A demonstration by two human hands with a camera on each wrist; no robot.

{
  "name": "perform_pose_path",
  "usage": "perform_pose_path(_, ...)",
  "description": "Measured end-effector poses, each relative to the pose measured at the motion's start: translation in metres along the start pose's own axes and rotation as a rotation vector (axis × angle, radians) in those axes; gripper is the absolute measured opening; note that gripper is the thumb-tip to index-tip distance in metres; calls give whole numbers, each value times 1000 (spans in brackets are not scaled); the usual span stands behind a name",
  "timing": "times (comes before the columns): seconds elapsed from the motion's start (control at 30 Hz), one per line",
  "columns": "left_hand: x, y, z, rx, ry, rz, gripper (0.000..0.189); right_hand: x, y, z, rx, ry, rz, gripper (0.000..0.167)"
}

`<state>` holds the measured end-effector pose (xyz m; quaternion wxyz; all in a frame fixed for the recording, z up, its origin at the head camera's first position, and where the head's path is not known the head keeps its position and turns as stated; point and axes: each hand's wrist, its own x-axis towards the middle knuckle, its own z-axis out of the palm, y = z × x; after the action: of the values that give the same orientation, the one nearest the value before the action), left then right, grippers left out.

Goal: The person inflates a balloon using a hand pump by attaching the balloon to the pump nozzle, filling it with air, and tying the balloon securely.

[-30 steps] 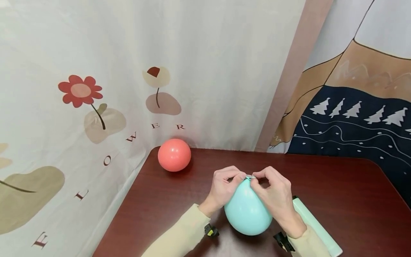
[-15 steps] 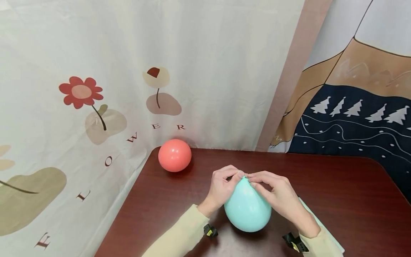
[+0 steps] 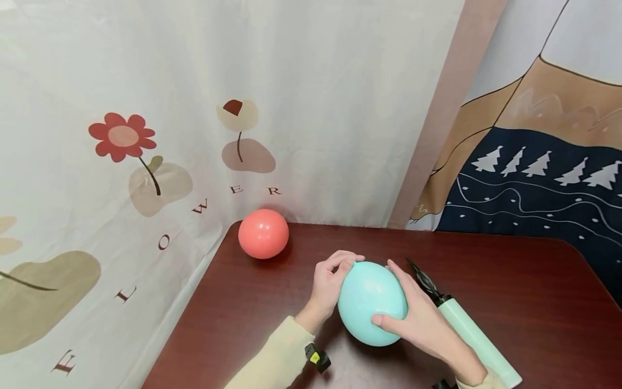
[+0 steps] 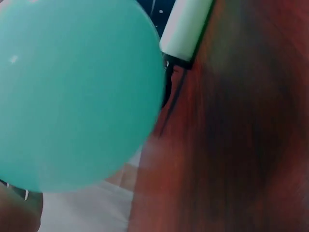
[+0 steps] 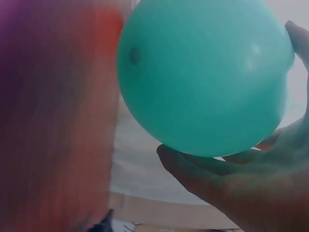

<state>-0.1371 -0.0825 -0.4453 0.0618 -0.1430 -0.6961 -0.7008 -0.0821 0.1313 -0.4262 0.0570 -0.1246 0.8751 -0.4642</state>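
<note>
A light turquoise inflated balloon [image 3: 369, 294] is held up over the table between both hands in the head view. The left hand [image 3: 326, 282] pinches its neck at the top left. Around the right side goes the right hand [image 3: 425, 321], thumb on the near face and fingers on the far side. The right wrist view shows this grip, with fingers [image 5: 193, 171] along the balloon's surface. In the left wrist view the balloon [image 4: 77, 96] fills the left side and hides most of the left hand.
On the dark red wooden table [image 3: 272, 302], a coral balloon [image 3: 264, 234] sits at the back left corner. Right of the right hand lies a pale green balloon pump [image 3: 478, 340] with a black nozzle. A printed curtain [image 3: 320, 119] hangs behind the table.
Earlier both hands' fingertips were together at the balloon's neck. The right hand has since moved down to its right side, and the neck has tilted left. The pump's nozzle has come into view.
</note>
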Motion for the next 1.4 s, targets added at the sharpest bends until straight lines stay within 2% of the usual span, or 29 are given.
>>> perform_pose_path(0.13, -6, -5, -7, -68, -70, -122, 41, 2, 5, 5, 33, 13, 22, 101)
perform_pose_path(0.2, -12, -8, -14, -68, -119, -150, 50, 4, 9, 8, 38, 45, 32, 99)
perform_pose_path(0.27, -20, -10, -22, -35, -174, -140, 60, 6, 13, 10, 45, 88, 43, 98)
perform_pose_path(0.33, -30, -9, -26, 43, -230, -126, 76, 7, 17, 13, 58, 128, 61, 97)
perform_pose_path(0.43, -43, -7, -26, 169, -280, -98, 100, 10, 20, 17, 105, 154, 87, 95)
perform_pose_path(0.53, -52, -8, -21, 291, -275, -82, 118, 13, 19, 24, 163, 154, 102, 92)
perform_pose_path(0.63, -55, -13, -18, 395, -245, -26, 130, 16, 17, 32, 207, 144, 98, 90)
perform_pose_path(0.77, -56, -19, -18, 481, -182, 57, 131, 21, 14, 42, 234, 131, 91, 90)
perform_pose_path(0.87, -55, -21, -20, 496, -135, 71, 126, 24, 13, 44, 223, 121, 84, 91)
perform_pose_path(0.97, -51, -22, -22, 510, -84, 40, 120, 25, 15, 40, 193, 133, 56, 90)
perform_pose_path(1.07, -40, -22, -30, 565, -19, -10, 116, 22, 18, 31, 163, 169, 27, 84)
perform_pose_path(1.27, 0, -18, -58, 701, 68, -158, 113, 13, 24, 17, 87, 208, -3, 76)
perform_pose_path(1.4, 23, -19, -74, 738, 107, -207, 109, 7, 27, 17, 35, 207, -24, 75)
